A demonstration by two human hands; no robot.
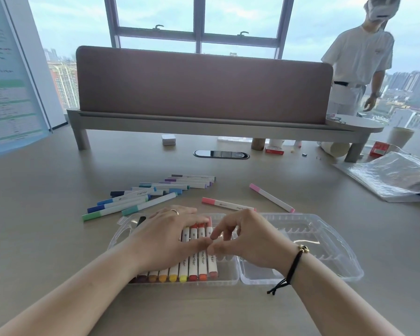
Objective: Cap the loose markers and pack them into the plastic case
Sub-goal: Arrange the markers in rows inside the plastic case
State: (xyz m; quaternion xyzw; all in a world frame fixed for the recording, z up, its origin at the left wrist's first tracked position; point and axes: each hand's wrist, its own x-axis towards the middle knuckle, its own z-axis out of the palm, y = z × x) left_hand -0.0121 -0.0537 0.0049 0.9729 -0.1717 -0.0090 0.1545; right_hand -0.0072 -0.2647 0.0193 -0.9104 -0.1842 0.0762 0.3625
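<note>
A clear plastic case point(228, 280) lies open on the desk, its lid point(325, 258) folded out to the right. Several capped markers point(197, 265) in brown, yellow, orange and red lie side by side in the left half. My left hand point(165, 236) rests flat across them, fingers spread. My right hand point(250, 238) hovers over the rightmost red marker, fingertips touching it beside my left thumb. Two pink markers point(226, 204) point(272, 197) lie behind the case. A pile of blue, green and purple markers point(150, 195) sits at the back left.
A raised shelf with a pink divider point(204, 88) crosses the back of the desk. A clear plastic bag point(393, 175) lies at the right edge. Cups, small boxes and a cable port point(221, 154) sit under the shelf. Another person point(359, 64) stands at the far right.
</note>
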